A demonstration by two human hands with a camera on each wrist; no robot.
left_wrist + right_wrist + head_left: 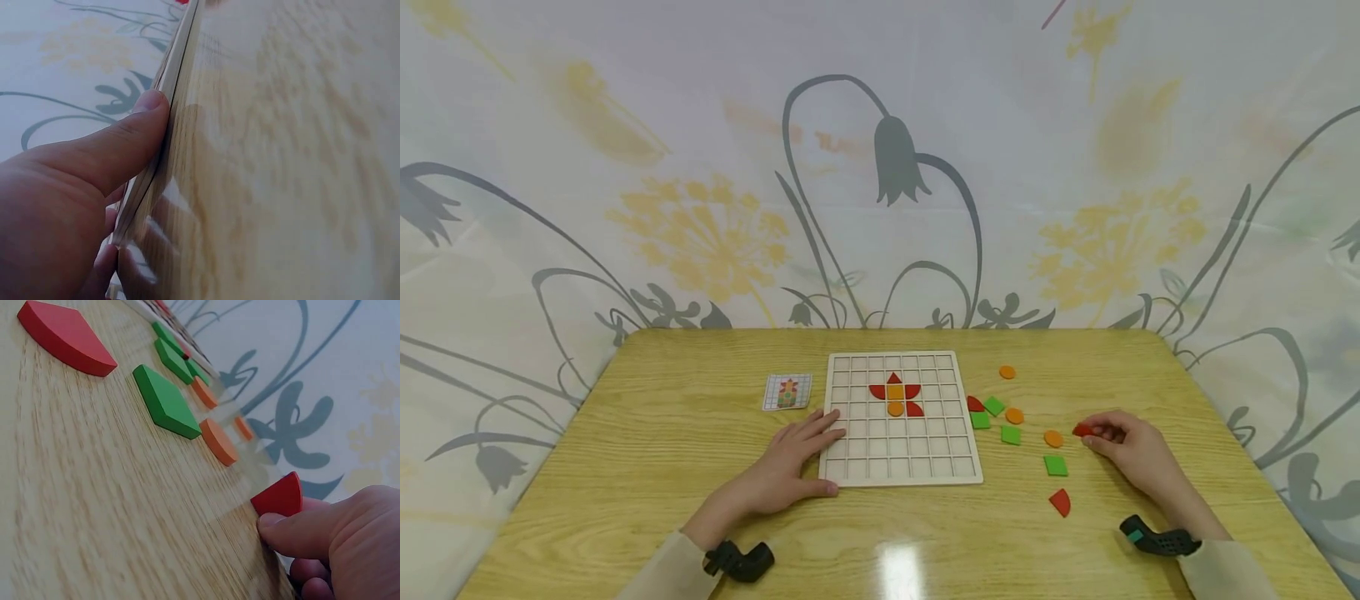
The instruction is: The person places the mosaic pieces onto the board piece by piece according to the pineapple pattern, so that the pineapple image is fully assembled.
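Observation:
A white grid board (898, 458) lies on the table. Near its upper middle, red, yellow-orange and orange pieces are set in the squares, among them an orange disc (896, 408) and a red quarter-circle (914, 409) beside it. My left hand (782, 471) rests at the board's left side, fingers extended onto its edge. In the left wrist view its thumb (134, 134) touches the board's side. To the right of the loose pieces, my right hand (1131, 450) pinches a red quarter-circle piece (281, 495) between thumb and fingers, close over the table.
A small pattern card (787, 392) lies left of the board. Right of it are scattered green squares (1055, 466), orange discs (1053, 438) and red quarter-circles (1061, 502). The wooden table (662, 417) meets a flower-printed curtain (700, 125) at the back.

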